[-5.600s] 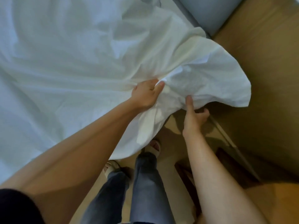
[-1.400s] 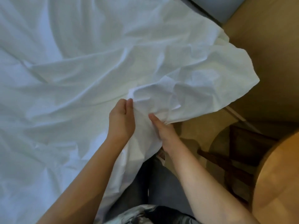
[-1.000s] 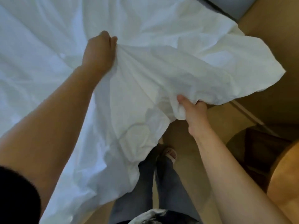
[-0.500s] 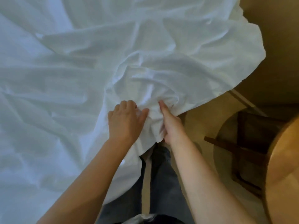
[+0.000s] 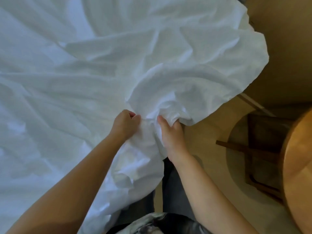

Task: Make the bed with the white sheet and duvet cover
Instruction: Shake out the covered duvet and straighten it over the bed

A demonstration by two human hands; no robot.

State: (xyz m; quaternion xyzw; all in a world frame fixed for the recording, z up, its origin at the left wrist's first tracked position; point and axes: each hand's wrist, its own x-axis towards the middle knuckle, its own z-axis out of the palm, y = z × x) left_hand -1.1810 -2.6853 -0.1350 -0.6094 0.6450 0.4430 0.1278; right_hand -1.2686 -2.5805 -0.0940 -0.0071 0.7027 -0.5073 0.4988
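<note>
A large wrinkled white sheet [image 5: 101,78] covers the bed across the left and top of the head view. Its near right corner is bunched into folds and hangs over the bed's edge toward the floor. My left hand [image 5: 125,124] grips a fold of that bunched cloth with curled fingers. My right hand [image 5: 170,132] grips the gathered cloth right beside it, fingers tucked under the fold. The two hands sit a few centimetres apart. I cannot tell sheet from duvet cover in the white cloth.
A round wooden table [image 5: 297,174] stands at the right edge, with a dark wooden chair [image 5: 260,149] under it. Tan floor [image 5: 211,132] runs between bed and table. My legs in dark trousers [image 5: 172,191] stand against the bed's edge.
A second ago my left hand held the cloth lifted far up on the bed. It has come back down beside my right hand, and both now bunch the corner.
</note>
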